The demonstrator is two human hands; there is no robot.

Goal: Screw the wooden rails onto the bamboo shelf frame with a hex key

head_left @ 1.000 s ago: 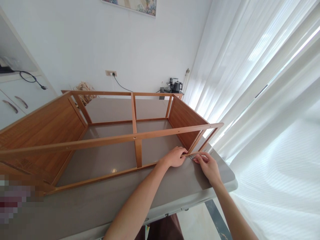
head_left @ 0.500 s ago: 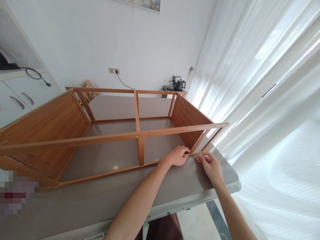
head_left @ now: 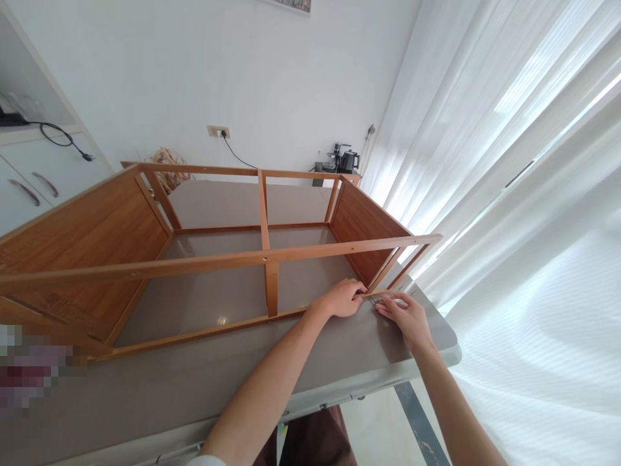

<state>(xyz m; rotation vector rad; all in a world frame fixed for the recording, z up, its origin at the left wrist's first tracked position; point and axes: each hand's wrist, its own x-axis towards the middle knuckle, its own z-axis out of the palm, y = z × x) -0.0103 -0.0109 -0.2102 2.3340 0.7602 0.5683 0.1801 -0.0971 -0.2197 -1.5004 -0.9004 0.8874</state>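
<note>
A large wooden frame [head_left: 310, 254] with two solid side panels lies on the grey table [head_left: 315, 369]. My left hand [head_left: 342, 299] is closed over its lower front rail near the right corner, fingertips curled behind the wood. Just to the right, my right hand [head_left: 400, 315] pinches a thin metal hex key [head_left: 373, 299] against the same rail. The key's far end is hard to make out beside my fingers. Small holes dot the upper front rail.
Small metal pieces, too small to name, lie near the table's right end. White curtains [head_left: 524, 310] hang along the right. A black kettle [head_left: 349, 160] stands on a small cabinet at the back. White cupboards [head_left: 24, 175] are at the left; blurred pixels cover something at lower left.
The view has shifted slightly, so the frame and table sit a little higher and further left. My right hand has turned slightly at the rail; the left keeps its grip.
</note>
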